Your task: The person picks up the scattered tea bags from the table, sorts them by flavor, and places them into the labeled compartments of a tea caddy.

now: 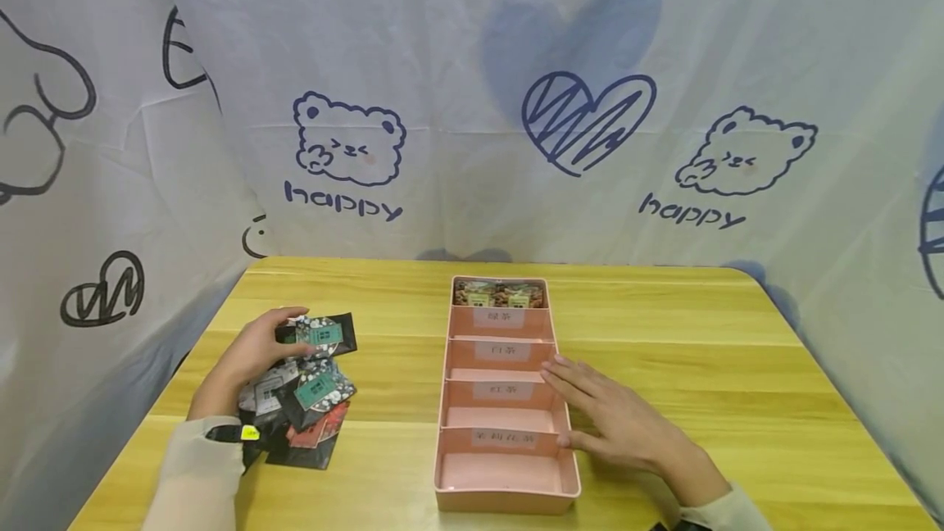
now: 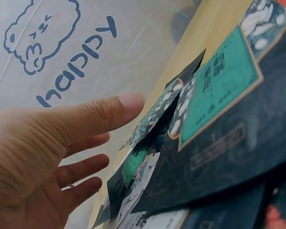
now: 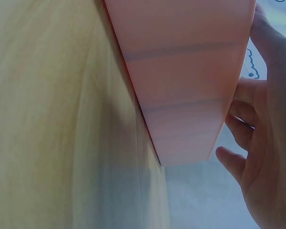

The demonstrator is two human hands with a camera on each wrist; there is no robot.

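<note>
At the left of the table lies a loose pile of flat black sachets with green, red and pale labels. My left hand (image 1: 258,352) is over its far side, thumb and fingers spread apart around the edge of a green-labelled sachet (image 1: 328,334). Another green-labelled sachet (image 2: 219,105) is large in the left wrist view, beside the extended thumb. A long pink divided box (image 1: 505,465) stands mid-table. My right hand (image 1: 619,416) rests along its right rim with fingers nearly straight; the box's smooth side wall (image 3: 181,81) shows in the right wrist view.
The box's farthest compartment holds small printed packets (image 1: 519,296); its dividers (image 1: 501,322) carry pale labels with writing. A red-labelled sachet (image 1: 317,433) lies at the pile's near end. A patterned white curtain (image 1: 457,105) hangs behind the wooden table (image 1: 737,351).
</note>
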